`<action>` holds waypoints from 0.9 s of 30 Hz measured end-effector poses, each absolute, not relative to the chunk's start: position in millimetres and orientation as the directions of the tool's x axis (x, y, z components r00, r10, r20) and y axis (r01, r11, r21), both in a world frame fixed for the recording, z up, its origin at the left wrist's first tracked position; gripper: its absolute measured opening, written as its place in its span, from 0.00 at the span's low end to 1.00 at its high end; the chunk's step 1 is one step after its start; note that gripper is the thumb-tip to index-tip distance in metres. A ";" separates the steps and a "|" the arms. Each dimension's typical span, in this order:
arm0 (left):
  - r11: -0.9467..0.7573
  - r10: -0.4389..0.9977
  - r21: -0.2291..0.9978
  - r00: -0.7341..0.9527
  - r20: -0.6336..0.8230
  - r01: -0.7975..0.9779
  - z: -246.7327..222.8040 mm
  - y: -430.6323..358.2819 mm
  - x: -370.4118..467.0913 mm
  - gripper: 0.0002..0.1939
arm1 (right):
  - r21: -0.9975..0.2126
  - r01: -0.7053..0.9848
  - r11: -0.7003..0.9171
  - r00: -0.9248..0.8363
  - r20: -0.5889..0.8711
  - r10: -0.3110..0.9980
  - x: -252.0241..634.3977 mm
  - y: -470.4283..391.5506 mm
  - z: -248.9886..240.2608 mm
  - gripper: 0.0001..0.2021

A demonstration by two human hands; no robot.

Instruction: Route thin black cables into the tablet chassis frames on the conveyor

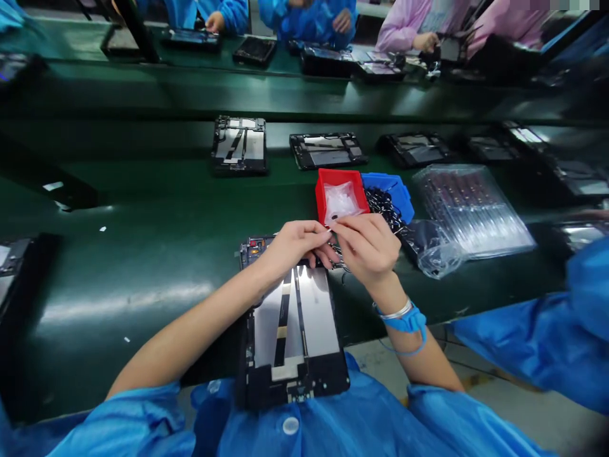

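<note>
Directly before me lies an opened tablet (320,317), its inner parts and flat ribbon cables exposed, near end at the table's front edge. Above its far end my left hand (297,244) is closed in a pinch. My right hand (370,247) pinches too, its fingertips meeting those of the left. Whatever small piece sits between the fingertips is too small to name. Just beyond them stands a red bin (324,190) with a clear plastic bag (340,198) in it. Beside that is a blue bin (402,193) filled with small black parts (380,206).
Stacked clear plastic trays (476,209) and a crumpled plastic bag (440,251) lie right of the bins. Several opened tablets (328,151) line the far side of the green bench (143,241). A co-worker's blue sleeve (523,336) is close on the right. Other people work opposite.
</note>
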State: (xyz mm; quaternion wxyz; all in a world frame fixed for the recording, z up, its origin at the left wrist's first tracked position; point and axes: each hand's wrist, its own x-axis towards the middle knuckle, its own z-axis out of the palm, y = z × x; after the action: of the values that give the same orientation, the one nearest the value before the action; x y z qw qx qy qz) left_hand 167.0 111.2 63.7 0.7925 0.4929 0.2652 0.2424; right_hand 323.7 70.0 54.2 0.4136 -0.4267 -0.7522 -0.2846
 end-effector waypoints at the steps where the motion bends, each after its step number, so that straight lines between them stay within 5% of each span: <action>1: 0.394 0.646 0.910 0.744 -0.173 -0.131 61.4 111.7 167.2 0.10 | 0.073 0.887 0.457 -0.285 0.865 0.414 324.2 71.3 53.7 0.12; 15: 0.156 0.773 0.985 0.630 -0.072 -0.078 55.2 117.1 156.4 0.08 | -0.044 0.891 0.452 -0.250 0.783 0.570 303.5 67.4 58.2 0.09; 23: -0.284 0.798 0.938 0.591 0.115 0.201 55.4 114.0 151.5 0.12 | 0.003 0.900 0.437 -0.304 0.721 0.622 299.4 64.7 58.9 0.08; 27: -0.107 0.799 0.984 0.602 -0.003 0.146 52.2 117.7 152.2 0.12 | -0.045 0.928 0.370 -0.231 0.710 0.666 310.7 71.0 58.8 0.09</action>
State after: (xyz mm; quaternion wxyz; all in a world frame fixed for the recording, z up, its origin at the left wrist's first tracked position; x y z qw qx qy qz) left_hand 152.2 117.7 52.2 0.5733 0.6873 0.3435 0.2847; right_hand 310.7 71.0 58.8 0.3300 -0.5248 -0.7591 -0.1987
